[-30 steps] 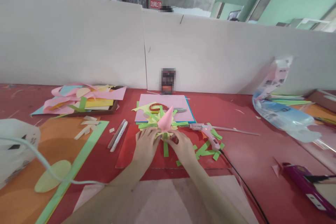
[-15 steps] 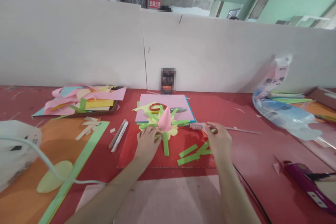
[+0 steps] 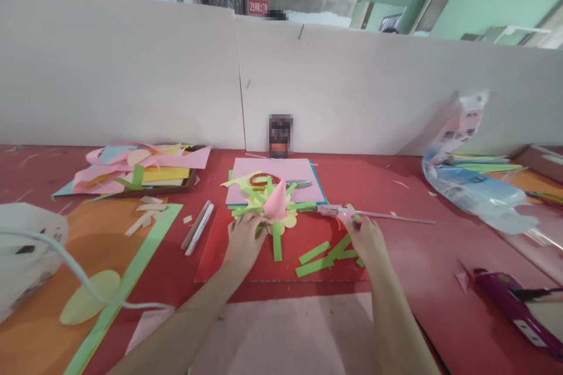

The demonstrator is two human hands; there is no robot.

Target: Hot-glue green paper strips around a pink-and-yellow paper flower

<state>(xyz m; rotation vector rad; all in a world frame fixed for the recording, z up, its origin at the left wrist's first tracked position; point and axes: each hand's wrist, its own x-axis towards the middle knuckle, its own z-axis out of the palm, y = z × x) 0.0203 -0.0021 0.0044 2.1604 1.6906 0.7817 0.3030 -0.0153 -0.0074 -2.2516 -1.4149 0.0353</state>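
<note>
A pink paper cone [image 3: 275, 201] stands on a yellow scalloped paper piece [image 3: 289, 221], with green strips spreading out around it. My left hand [image 3: 247, 238] is closed at the lower left of the cone, fingertips at the paper's edge; what they pinch is hidden. In my right hand [image 3: 367, 240] is a glue gun [image 3: 332, 210], its tip pointing left at the end of a green strip [image 3: 302, 206]. A clear glue stick [image 3: 400, 217] sticks out behind the gun. Loose green strips [image 3: 314, 253] lie below it on a red sheet [image 3: 246, 266].
Scissors [image 3: 299, 184] rest on pink paper [image 3: 301, 167] behind the cone. Two pens [image 3: 200, 228] lie to the left, beyond them a tray of paper scraps [image 3: 176, 173]. At right are a plastic bag [image 3: 479, 187] and a purple power strip [image 3: 510, 304].
My right hand has moved slightly down, and its fingers have closed further round the glue gun, where a small red light now shows. The left hand has barely moved.
</note>
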